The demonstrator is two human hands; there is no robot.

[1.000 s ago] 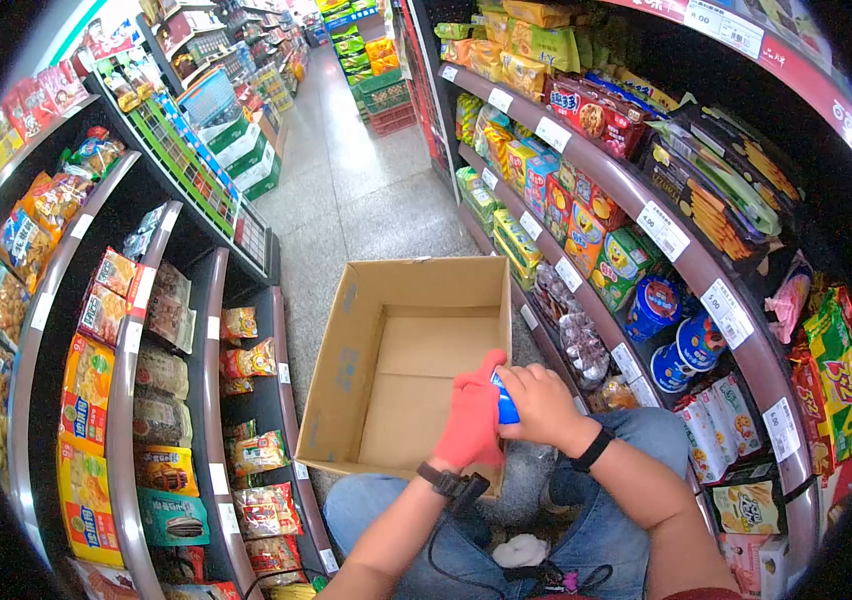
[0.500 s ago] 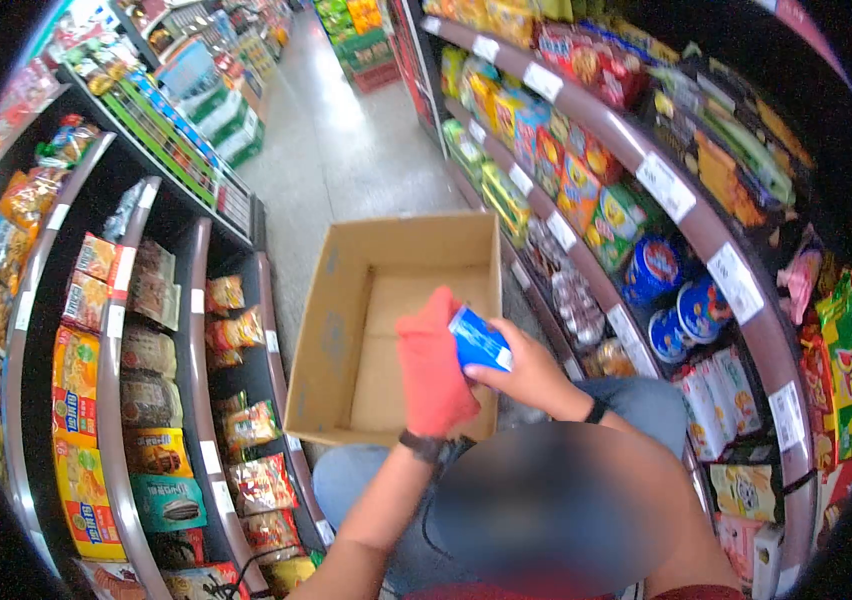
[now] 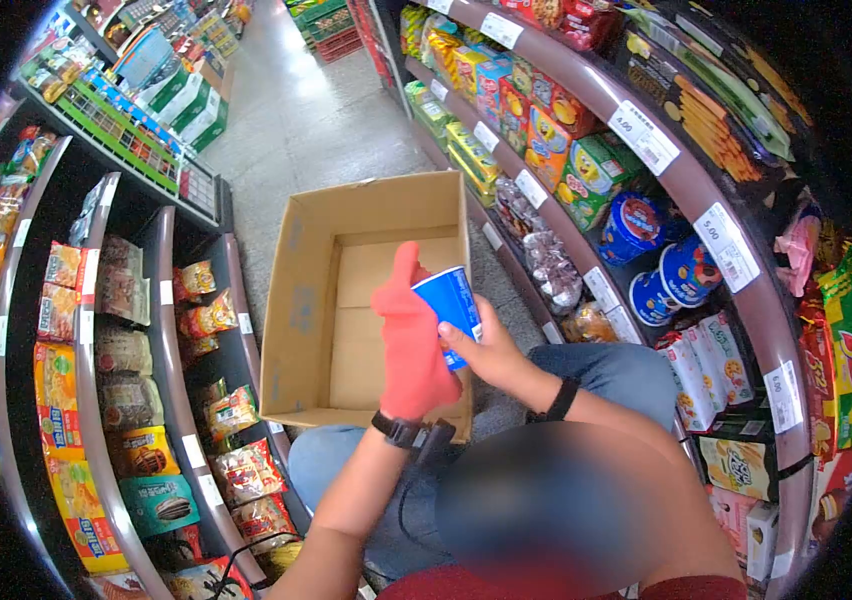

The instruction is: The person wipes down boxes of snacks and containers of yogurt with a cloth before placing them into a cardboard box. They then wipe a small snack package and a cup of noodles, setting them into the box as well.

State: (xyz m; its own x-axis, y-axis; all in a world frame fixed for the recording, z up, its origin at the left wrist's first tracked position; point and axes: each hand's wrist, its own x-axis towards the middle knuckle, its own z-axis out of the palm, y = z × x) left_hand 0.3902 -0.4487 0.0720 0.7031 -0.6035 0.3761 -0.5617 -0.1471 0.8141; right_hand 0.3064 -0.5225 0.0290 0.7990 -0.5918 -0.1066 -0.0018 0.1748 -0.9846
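Note:
A blue snack cup [image 3: 447,305] with white print is held tilted between my two hands, above the near right part of an open cardboard box [image 3: 295,300]. My right hand [image 3: 491,350] grips the cup from the right, with the thumb across its side. Coral-red cloth, like a glove, covers my left hand [image 3: 408,345], which is closed against the cup's left side. One covered finger points up past the rim; other fingers are partly hidden by the cup. The box stands on the floor in front of my knees, and its inner bottom shows.
Shelves of bagged snacks [image 3: 156,505] line the left side. On the right shelves are blue tubs [image 3: 634,228], boxed snacks [image 3: 549,140] and price tags [image 3: 643,135]. The grey floor [image 3: 311,130] runs between them. A dark blurred patch [image 3: 556,510] hides part of my lap.
The view has shifted, so the box and shelves sit further left and higher. The cup has turned more upright in my hands, showing more of its side; both hands stay on it.

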